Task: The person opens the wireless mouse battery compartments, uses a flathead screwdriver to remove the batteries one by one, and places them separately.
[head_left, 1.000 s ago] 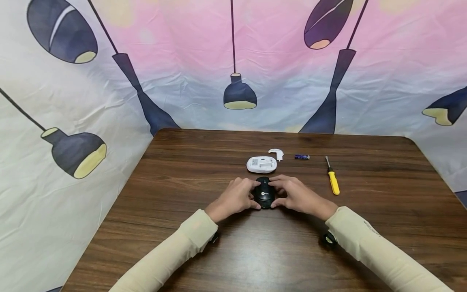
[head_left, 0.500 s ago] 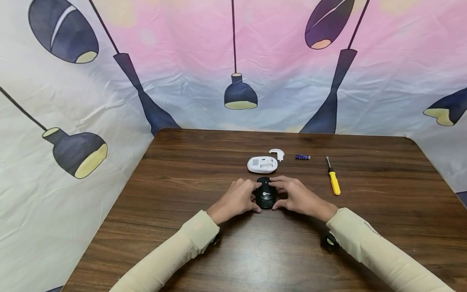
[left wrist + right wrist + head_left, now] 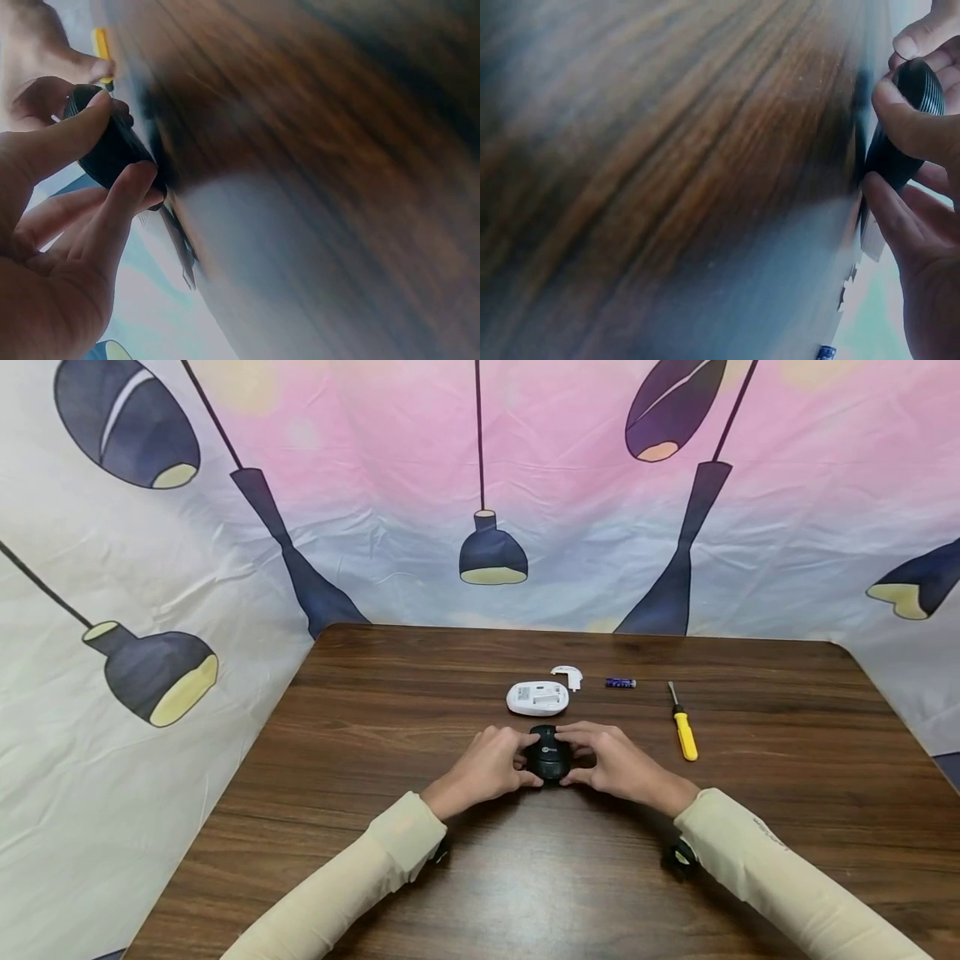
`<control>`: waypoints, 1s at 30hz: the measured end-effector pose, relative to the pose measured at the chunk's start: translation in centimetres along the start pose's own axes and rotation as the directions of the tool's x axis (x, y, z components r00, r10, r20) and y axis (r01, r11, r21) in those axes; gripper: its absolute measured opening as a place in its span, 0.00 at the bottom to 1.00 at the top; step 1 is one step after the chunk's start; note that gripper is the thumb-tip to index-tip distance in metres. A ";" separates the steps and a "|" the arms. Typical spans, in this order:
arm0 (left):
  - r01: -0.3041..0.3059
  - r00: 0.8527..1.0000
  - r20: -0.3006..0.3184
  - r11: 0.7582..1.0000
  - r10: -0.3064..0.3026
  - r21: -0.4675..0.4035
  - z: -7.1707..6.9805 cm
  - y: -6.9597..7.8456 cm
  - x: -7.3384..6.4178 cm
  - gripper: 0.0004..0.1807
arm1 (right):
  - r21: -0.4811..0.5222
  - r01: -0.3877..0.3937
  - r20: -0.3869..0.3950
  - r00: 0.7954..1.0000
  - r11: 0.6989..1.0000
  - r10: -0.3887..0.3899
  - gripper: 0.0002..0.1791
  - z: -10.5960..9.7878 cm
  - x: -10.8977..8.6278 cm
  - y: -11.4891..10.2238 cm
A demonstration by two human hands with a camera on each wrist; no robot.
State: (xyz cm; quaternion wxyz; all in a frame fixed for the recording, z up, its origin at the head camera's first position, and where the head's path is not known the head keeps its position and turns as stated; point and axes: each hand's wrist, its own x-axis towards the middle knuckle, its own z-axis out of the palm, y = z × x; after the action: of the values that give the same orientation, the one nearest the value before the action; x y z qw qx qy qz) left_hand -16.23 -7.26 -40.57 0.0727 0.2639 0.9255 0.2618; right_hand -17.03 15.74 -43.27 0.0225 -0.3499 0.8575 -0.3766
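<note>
A black computer mouse (image 3: 548, 753) is held between both hands at the middle of the wooden table. My left hand (image 3: 489, 767) grips its left side, thumb near the rear and fingers toward the front. On the opposite side my right hand (image 3: 613, 762) grips it the same way. The left wrist view shows the mouse (image 3: 112, 154) standing at a tilt, its ribbed rear end raised and its front end close to the table. Its underside is turned toward the wrist cameras, too dark to make out; the right wrist view catches the mouse (image 3: 892, 154) edge-on.
Just beyond the hands lies a white mouse (image 3: 537, 699), upturned with its battery bay uncovered. Behind it is its white cover (image 3: 573, 677). A blue battery (image 3: 620, 682) and a yellow-handled screwdriver (image 3: 684, 735) lie to the right on the brown table (image 3: 360, 693).
The rear of the black mouse has come up, so it looks shorter from above. Both thumbs have shifted slightly with it. The other objects have stayed put.
</note>
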 end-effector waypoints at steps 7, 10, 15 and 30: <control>0.005 1.000 -0.026 1.000 -0.005 -0.008 -0.2 0.1 0.0 0.34 | 0.017 0.025 -0.020 1.000 1.000 -0.024 0.32 0.0 -0.1 -0.1; -0.004 0.999 -0.041 1.000 0.003 -0.021 -0.1 0.0 -0.1 0.31 | 0.014 0.042 -0.035 0.999 0.999 -0.042 0.33 0.1 0.0 0.0; -0.008 0.999 -0.044 0.999 0.006 -0.046 -0.1 0.0 -0.2 0.31 | -0.022 0.062 -0.063 0.996 0.998 -0.063 0.30 0.2 0.0 0.0; -0.068 0.985 -0.163 0.992 0.050 -0.108 -0.3 -0.2 -0.6 0.22 | -0.084 0.102 -0.162 0.980 0.991 -0.115 0.24 0.0 -0.1 -0.5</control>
State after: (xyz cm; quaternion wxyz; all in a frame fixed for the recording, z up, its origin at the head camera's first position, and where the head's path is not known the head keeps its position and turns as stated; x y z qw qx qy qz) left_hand -15.86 -7.90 -40.38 0.0051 0.2646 0.9039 0.3361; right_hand -16.64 15.56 -42.96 -0.0829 -0.3640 0.8495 -0.3727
